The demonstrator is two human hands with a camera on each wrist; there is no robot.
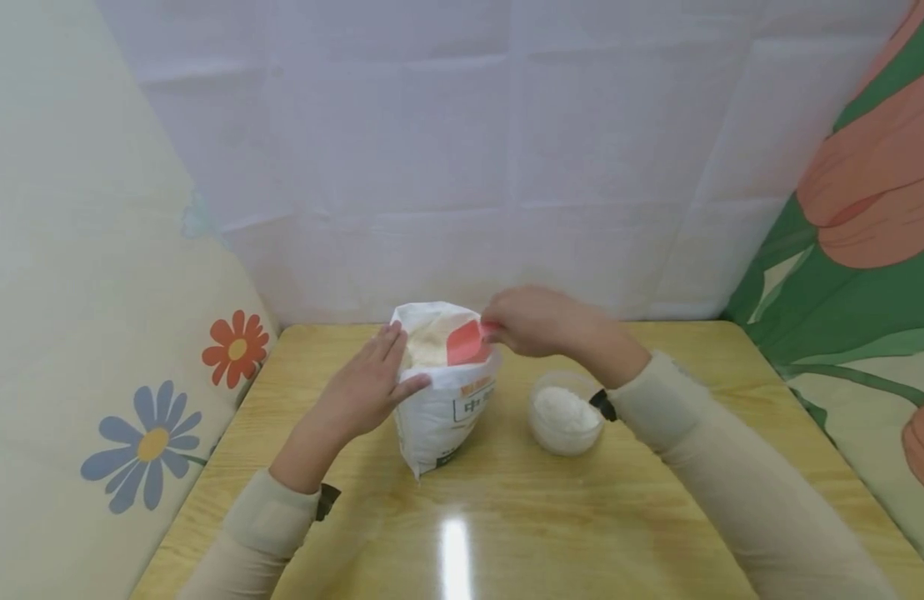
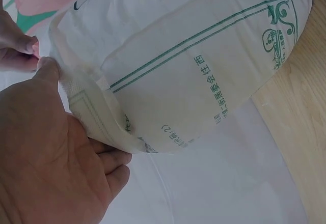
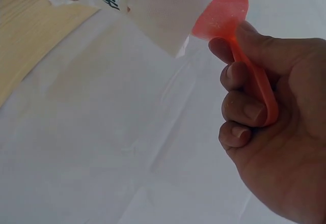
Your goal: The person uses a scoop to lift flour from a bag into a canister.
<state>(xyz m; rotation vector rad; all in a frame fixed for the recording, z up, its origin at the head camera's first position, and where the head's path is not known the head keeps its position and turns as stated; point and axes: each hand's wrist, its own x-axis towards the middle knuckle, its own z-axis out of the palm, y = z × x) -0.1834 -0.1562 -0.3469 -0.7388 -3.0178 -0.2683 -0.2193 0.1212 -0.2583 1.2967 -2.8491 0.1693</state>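
Observation:
A white flour bag (image 1: pixel 441 417) stands with its mouth wide and pale powder (image 1: pixel 427 343) inside. My left hand (image 1: pixel 364 379) holds the bag's left rim, thumb at the front and fingers along the side; the left wrist view shows the rim (image 2: pixel 94 117) between them. With curled fingers, my right hand (image 1: pixel 536 321) grips the handle of a red plastic scoop (image 3: pixel 254 79). The scoop's blade is at the right side of the bag's mouth, over the powder. In the right wrist view the bag's edge partly hides the blade.
To the right of the bag, a clear bowl (image 1: pixel 566 442) holds a heap of white powder, below my right wrist. Both stand on a wooden table (image 1: pixel 521 533). A white cloth (image 1: pixel 402 167) hangs behind, with flower-printed cloths on both sides.

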